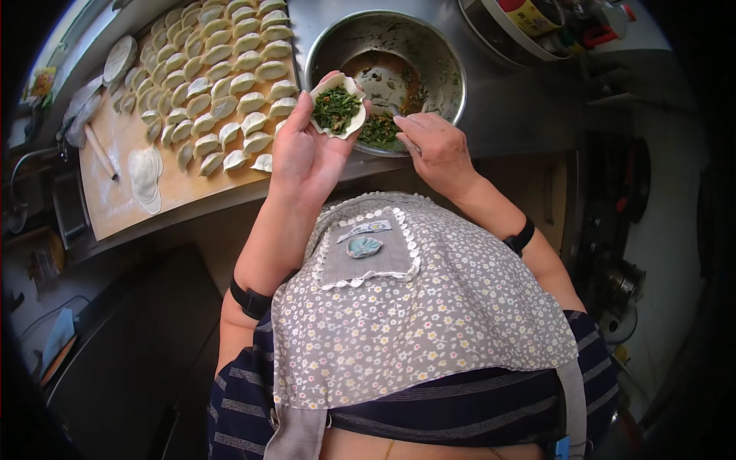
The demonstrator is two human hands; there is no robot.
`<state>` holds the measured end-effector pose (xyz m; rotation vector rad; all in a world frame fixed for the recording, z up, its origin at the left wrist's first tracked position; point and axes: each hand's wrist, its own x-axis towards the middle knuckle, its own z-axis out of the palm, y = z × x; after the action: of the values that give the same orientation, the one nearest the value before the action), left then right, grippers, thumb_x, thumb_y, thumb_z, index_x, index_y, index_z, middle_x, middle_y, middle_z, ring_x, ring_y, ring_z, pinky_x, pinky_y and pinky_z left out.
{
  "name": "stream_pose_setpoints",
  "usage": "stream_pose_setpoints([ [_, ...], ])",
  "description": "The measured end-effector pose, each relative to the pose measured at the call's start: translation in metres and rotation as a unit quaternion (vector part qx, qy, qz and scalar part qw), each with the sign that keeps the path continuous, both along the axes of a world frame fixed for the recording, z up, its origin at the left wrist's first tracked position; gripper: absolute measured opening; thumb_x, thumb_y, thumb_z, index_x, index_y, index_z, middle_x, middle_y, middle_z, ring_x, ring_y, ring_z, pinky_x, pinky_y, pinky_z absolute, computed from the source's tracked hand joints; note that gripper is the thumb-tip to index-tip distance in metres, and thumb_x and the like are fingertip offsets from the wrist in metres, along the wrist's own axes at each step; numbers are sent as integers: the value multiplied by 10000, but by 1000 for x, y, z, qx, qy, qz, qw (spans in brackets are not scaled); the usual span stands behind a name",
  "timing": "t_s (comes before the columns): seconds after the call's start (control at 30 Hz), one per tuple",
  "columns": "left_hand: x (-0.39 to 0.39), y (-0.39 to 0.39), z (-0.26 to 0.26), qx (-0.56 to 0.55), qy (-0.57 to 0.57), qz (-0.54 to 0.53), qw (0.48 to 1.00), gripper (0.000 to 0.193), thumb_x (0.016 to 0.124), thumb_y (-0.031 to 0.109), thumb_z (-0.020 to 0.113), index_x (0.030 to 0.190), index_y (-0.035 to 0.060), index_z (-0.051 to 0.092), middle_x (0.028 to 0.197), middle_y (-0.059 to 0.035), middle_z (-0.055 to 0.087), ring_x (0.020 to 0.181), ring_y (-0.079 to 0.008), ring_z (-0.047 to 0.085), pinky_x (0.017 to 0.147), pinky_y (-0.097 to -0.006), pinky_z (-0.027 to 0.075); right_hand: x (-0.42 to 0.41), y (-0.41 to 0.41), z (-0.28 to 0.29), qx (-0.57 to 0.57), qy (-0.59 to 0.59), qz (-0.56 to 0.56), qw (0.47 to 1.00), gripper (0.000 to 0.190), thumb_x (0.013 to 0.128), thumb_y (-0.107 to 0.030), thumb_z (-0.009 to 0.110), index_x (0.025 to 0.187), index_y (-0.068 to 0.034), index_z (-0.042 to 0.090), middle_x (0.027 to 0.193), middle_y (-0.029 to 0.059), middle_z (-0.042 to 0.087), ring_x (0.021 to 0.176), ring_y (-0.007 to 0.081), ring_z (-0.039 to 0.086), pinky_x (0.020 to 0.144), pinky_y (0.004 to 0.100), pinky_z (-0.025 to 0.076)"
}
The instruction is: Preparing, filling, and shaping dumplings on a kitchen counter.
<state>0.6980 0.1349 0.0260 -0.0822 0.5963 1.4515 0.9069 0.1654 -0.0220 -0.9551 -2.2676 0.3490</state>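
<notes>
My left hand (310, 152) holds up a round dough wrapper (357, 119) with chopped green filling (336, 109) heaped in its middle. The wrapper's edge curls a little around the filling. It is above the near left rim of a large metal mixing bowl (457, 109). Over the bowl's near right side, my right hand (434, 146) grips a thin metal utensil (394, 109), mostly hidden by the fingers, whose lower end is at the green filling (379, 131) left in the bowl. Reddish liquid lies on the bowl's bottom.
Left of the bowl, a wooden board (115, 215) carries rows of folded dumplings (218, 72), flat dough wrappers (145, 175) and a rolling pin (100, 152). A round, pale, floury item (119, 60) is at its back left. At the back right stands a round container (506, 29) near bottles.
</notes>
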Motion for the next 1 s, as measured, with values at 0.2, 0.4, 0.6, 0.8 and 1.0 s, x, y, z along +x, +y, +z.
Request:
stream_pose_setpoints([
  [0.2, -2, -4, 10, 14, 14, -32, 999, 472, 1080, 279, 263, 1382, -46, 423, 1361, -234, 497, 1300, -350, 468, 1127, -530, 383, -16, -13, 14, 15, -106, 72, 992, 449, 714, -332, 798, 1020, -38, 652, 967, 101, 614, 923, 304, 585, 886, 431, 447],
  [0.4, 0, -7, 19, 30, 40, -113, 992, 460, 1075, 334, 298, 1372, 29, 469, 1316, -167, 550, 1245, -301, 525, 1053, -504, 433, -25, 0, 60, 99, 82, 96, 987, 263, 703, -195, 777, 919, -87, 673, 1019, 49, 617, 989, 256, 592, 883, 430, 463],
  [0.6, 2, -9, 25, 21, 76, -119, 990, 448, 1074, 331, 305, 1367, 43, 484, 1316, -137, 554, 1195, -249, 545, 1035, -475, 430, -39, 15, 70, 205, 63, 139, 967, 129, 708, -128, 695, 833, -104, 676, 983, 23, 610, 985, 245, 593, 908, 425, 472],
  [0.8, 2, -12, 25, 65, 128, -134, 981, 464, 1074, 318, 310, 1385, 8, 458, 1354, -120, 540, 1224, -228, 534, 1070, -461, 403, -47, 17, 75, 104, 133, 126, 978, 136, 695, -78, 752, 814, -79, 685, 988, 39, 643, 978, 258, 603, 908, 413, 467],
  [1.0, 5, -17, 33, 137, 286, -105, 943, 481, 1073, 356, 330, 1324, -22, 488, 1290, -146, 563, 1165, -226, 583, 1021, -412, 483, -50, 16, 78, -151, 294, 85, 940, 126, 731, -3, 787, 844, -40, 746, 1041, 98, 682, 998, 212, 623, 871, 331, 483],
])
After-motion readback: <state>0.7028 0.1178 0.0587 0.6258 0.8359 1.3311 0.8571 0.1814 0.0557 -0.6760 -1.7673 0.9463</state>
